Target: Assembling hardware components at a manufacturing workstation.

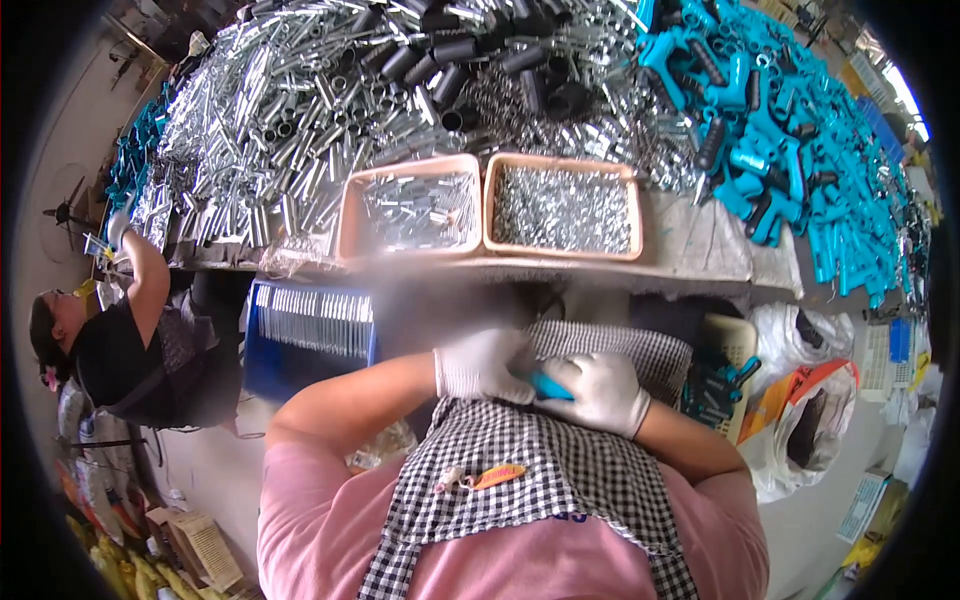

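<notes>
In white gloves, both hands meet in front of the chequered apron [520,440]. Between them shows a smooth teal part [550,386], mostly covered by the fingers; its full shape is hidden. My right hand [603,390] is closed around it from the right. My left hand [485,366] is curled against its left end, the thumb side touching it. The left hand's upper edge is smeared. Past the hands, at the table's near edge, sit two peach-coloured trays: the left tray [352,215] holds small metal pins, the right tray [638,215] small silvery pieces.
Heaped metal tubes [290,110] and black sleeves [450,85] cover the table, with teal tool bodies [760,160] at right. A blue bin [262,365] of metal rods stands left. A cream basket [742,345] and white sacks [830,440] lie right. A co-worker [130,340] works far left.
</notes>
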`<state>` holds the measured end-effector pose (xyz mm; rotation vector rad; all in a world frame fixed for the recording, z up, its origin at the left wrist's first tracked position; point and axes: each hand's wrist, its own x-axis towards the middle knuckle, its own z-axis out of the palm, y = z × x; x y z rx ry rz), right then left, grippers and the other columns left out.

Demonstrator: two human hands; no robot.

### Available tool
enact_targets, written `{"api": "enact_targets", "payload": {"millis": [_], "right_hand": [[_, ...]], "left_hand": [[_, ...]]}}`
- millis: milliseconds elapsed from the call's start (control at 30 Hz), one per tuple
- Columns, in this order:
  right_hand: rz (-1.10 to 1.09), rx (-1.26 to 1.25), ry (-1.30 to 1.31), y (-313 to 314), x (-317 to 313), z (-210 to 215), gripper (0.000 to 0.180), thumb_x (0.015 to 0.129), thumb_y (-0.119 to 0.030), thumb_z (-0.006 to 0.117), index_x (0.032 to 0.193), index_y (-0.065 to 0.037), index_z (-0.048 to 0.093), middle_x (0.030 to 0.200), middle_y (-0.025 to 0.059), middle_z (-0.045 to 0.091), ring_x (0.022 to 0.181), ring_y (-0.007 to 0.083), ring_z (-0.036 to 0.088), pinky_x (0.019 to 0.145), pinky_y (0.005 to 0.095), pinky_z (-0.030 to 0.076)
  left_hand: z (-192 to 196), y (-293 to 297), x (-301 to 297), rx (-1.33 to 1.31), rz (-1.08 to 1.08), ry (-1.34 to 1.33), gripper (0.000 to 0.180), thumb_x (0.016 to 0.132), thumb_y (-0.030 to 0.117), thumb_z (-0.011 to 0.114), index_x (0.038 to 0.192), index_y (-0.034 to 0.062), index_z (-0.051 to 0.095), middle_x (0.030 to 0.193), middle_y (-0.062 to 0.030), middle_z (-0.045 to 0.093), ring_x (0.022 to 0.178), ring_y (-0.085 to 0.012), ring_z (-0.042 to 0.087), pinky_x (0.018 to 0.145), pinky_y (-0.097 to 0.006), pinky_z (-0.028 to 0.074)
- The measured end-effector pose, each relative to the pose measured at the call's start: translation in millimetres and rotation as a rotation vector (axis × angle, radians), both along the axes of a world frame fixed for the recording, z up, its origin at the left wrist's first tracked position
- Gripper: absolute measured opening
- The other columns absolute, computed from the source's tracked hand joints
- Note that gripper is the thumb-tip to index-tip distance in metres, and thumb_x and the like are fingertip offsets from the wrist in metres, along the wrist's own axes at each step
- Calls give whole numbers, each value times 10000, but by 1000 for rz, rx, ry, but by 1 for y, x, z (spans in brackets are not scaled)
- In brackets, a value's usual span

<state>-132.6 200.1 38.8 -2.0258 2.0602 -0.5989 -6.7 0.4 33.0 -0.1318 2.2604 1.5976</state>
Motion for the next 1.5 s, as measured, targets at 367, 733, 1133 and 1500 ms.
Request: {"api": "enact_targets", "payload": {"millis": [367, 733, 1133, 1500], "right_hand": [[-160, 21, -169, 5, -38, 29, 505, 766, -257, 749, 1199, -56, 585, 895, 189, 670, 723, 378, 660, 608, 445, 529], [-301, -25, -294, 14, -44, 38, 442, 761, -176, 753, 1136, -5, 595, 868, 227, 657, 794, 408, 659, 663, 445, 525], [-373, -132, -165, 9, -48, 28, 362, 787, -196, 707, 1113, -71, 612, 849, 192, 676, 729, 386, 661, 611, 453, 528], [-351, -93, -96, -7, -42, 31, 386, 766, -212, 704, 1121, -90, 611, 791, 167, 667, 706, 357, 662, 625, 440, 532]], "left_hand": [[36, -5, -35, -269, 60, 354, 573, 614, 184, 888, 1097, 6, 633, 893, -133, 720, 820, -257, 713, 740, -340, 562], [13, -56, -147, -932, -1, 250, 333, 794, 330, 670, 968, 46, 690, 885, -210, 679, 843, -370, 668, 780, -455, 533], [13, -53, -98, -647, 551, 695, 92, 848, 86, 615, 854, 6, 569, 814, -212, 633, 757, -410, 625, 657, -468, 493], [19, -9, -66, -669, 109, 1037, 223, 736, 93, 726, 889, 44, 571, 910, -91, 619, 860, -293, 610, 760, -404, 500]]}}
